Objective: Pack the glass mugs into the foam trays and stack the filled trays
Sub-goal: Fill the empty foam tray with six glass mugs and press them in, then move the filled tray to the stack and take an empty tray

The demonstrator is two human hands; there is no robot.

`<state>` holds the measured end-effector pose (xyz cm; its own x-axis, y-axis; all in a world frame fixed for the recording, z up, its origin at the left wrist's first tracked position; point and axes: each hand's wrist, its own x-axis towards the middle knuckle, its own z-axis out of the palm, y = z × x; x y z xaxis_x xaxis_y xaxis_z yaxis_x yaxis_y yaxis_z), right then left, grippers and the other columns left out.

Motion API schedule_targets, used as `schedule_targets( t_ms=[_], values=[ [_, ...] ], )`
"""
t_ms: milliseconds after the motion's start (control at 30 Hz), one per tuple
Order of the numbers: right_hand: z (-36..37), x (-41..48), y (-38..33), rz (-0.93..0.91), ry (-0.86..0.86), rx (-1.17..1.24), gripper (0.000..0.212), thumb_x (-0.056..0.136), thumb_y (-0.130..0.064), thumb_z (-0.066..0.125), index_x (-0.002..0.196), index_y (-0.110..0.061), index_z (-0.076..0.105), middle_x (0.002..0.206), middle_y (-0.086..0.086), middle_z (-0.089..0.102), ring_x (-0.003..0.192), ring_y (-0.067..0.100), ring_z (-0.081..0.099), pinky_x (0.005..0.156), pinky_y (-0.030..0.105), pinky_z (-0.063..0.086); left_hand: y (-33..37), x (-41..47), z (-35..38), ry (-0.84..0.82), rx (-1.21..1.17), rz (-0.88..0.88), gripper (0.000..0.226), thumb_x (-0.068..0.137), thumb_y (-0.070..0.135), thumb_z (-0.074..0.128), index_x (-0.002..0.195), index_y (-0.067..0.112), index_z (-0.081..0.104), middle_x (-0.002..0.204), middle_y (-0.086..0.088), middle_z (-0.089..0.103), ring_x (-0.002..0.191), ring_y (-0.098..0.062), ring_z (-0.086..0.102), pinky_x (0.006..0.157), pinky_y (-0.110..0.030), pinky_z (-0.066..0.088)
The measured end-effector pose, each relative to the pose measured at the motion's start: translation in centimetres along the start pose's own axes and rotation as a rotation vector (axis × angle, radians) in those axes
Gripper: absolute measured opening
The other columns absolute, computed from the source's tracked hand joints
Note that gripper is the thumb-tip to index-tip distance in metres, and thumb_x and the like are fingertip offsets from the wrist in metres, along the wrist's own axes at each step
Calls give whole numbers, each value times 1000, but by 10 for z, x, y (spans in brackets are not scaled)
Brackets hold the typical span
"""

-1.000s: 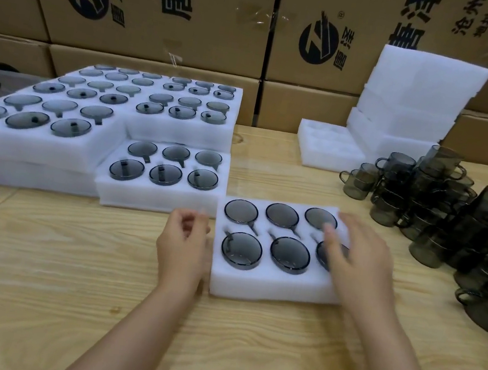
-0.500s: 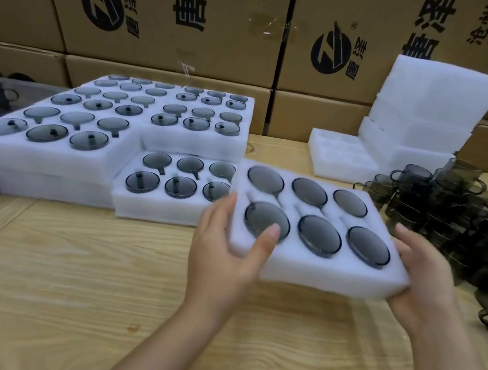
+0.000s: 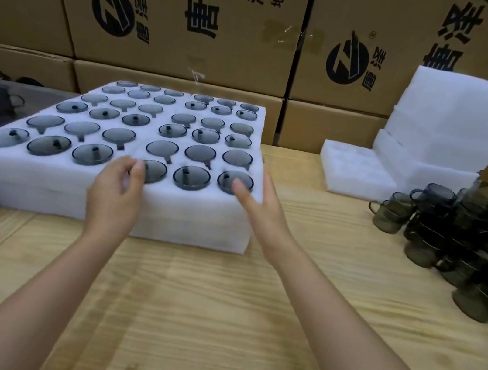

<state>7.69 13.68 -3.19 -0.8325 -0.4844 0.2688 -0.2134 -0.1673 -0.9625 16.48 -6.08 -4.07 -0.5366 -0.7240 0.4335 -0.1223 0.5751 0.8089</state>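
Framing the nearest filled foam tray [image 3: 201, 202], left hand [image 3: 115, 193] and right hand [image 3: 260, 206]

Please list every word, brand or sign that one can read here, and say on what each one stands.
"唐泽": large black print, and small beside a round black logo, on the left brown cardboard box and the right brown cardboard box.
"地址:": on the left box.
"沧州": on both boxes; the rest is cut off.

the foam trays [image 3: 169, 202] at the left edge of the bench [image 3: 214, 324] are plain white, the glass mugs [image 3: 199, 153] in them smoky grey, the loose mugs [image 3: 458, 238] at its right edge olive-brown, the bench pale wood with wavy grain, the cardboard boxes [image 3: 225, 54] brown with black print.
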Motion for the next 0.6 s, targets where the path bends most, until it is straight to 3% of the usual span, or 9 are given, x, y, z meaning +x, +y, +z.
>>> schedule_targets(
  t_ms=[67,133,200,267,400,467,533,567,600],
  values=[
    [-5,-4,11,-38,-56,-8,76,80,-21,73,142,-28,31,138,-8,50,126,8,49,104,37,42,-4,-5,1,-118,30,95,45,89,45,62,122,15,60,141,-12,42,126,-7,37,102,-21,27],
    [-8,-6,16,-36,-92,-56,88,76,-13,78,145,-30,25,142,-8,46,130,10,45,106,42,40,-6,-7,-1,-169,82,129,57,79,43,73,127,20,56,148,-5,31,134,-7,28,105,-19,20],
    [-4,-6,15,-33,-45,-123,93,75,-12,79,146,-31,21,143,-11,44,131,7,43,108,42,38,-2,-5,-6,-130,169,236,51,79,35,76,122,12,60,145,-11,37,135,-25,33,109,-30,26],
    [4,-5,17,-28,14,-166,96,74,-16,80,147,-29,19,146,-10,40,133,6,39,110,40,36,4,-4,-6,-7,305,466,33,85,24,73,109,2,68,133,-22,51,121,-41,47,103,-47,35],
    [14,-8,18,-17,64,-300,103,75,-19,79,151,-22,9,154,-3,28,140,10,29,113,39,29,24,-27,10,165,403,736,21,86,12,57,99,2,70,117,-21,62,105,-42,57,95,-52,39],
    [9,-8,15,-37,-5,-349,83,85,-19,69,149,-22,15,148,-4,39,135,5,37,110,30,34,39,-57,28,125,277,802,25,86,11,55,102,-1,70,119,-24,61,112,-38,52,97,-52,39],
    [4,-16,15,-139,-76,-509,33,102,-24,41,134,-23,37,120,-11,64,105,-6,59,90,13,45,52,-96,51,34,145,867,28,84,7,54,105,-6,68,122,-28,58,118,-36,48,99,-52,38],
    [-2,-23,25,-146,-66,-502,28,103,-31,32,130,-25,40,110,-9,67,89,-8,62,81,10,47,56,-116,62,-32,83,915,29,82,5,55,106,-6,68,123,-29,58,118,-36,48,100,-51,39],
    [-9,-35,30,-149,-87,-608,34,101,-37,34,132,-23,38,115,-4,62,87,-8,63,80,10,47,59,-135,71,-114,27,968,30,80,3,56,107,-5,67,124,-27,58,118,-35,49,100,-48,40]
  ],
)
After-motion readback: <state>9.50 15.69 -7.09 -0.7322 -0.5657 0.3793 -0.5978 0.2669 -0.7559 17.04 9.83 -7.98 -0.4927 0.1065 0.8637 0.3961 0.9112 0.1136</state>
